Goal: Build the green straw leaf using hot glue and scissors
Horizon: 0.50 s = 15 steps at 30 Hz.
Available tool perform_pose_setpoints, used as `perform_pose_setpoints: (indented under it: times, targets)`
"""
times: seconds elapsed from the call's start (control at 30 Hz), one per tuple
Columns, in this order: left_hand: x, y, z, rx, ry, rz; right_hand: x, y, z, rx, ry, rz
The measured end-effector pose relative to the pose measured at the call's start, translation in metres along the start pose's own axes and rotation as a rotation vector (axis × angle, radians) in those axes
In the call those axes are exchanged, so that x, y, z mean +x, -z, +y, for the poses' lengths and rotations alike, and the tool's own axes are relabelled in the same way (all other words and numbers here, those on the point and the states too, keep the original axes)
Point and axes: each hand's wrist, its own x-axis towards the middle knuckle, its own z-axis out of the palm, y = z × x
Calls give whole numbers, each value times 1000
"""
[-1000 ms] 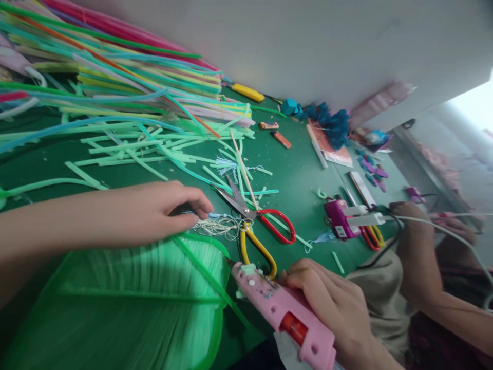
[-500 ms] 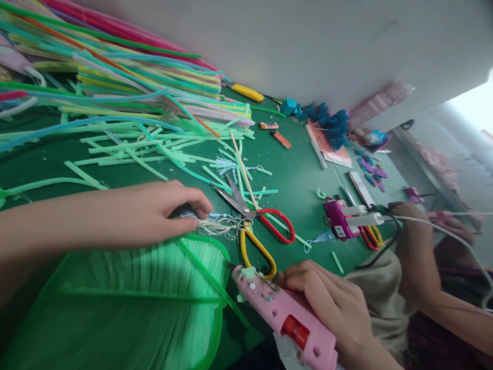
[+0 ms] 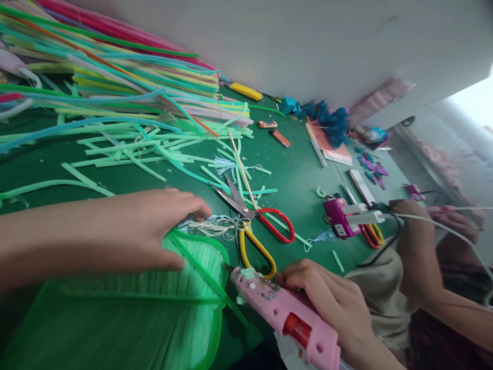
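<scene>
My left hand is open above the green plastic basket, its thumb spread well apart from its fingers. The fingertips are close to some pale thread tassels at the basket's far rim. Across that rim lies a green fuzzy stem. My right hand is closed around a pink hot glue gun, whose nozzle points left at the basket's corner; the gun partly hides the fingers. Between my hands, scissors with one red and one yellow handle lie with blades parted.
Bundles of coloured fuzzy stems and loose pale green pieces cover the back left. A wooden stick, a yellow cutter and a purple plug block with cables lie further off. At the right is another person's arm.
My left thumb has swung down, away from the fingers, opening the hand beside the tassels. My right hand and the glue gun have hardly shifted.
</scene>
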Motion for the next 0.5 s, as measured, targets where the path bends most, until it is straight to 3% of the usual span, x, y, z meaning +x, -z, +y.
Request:
perform_pose_setpoints:
  times: [0.17,0.43,0.5]
  targets:
    - [-2,-3,-1,-24,-23,2,-1,0,1,-2,-9,8]
    - [-7,-15,1,72,-9,47,3,4,-4,145,-140,-6]
    - [-13,-18,0,58,19,143,5,4,-8,166,-169,-14]
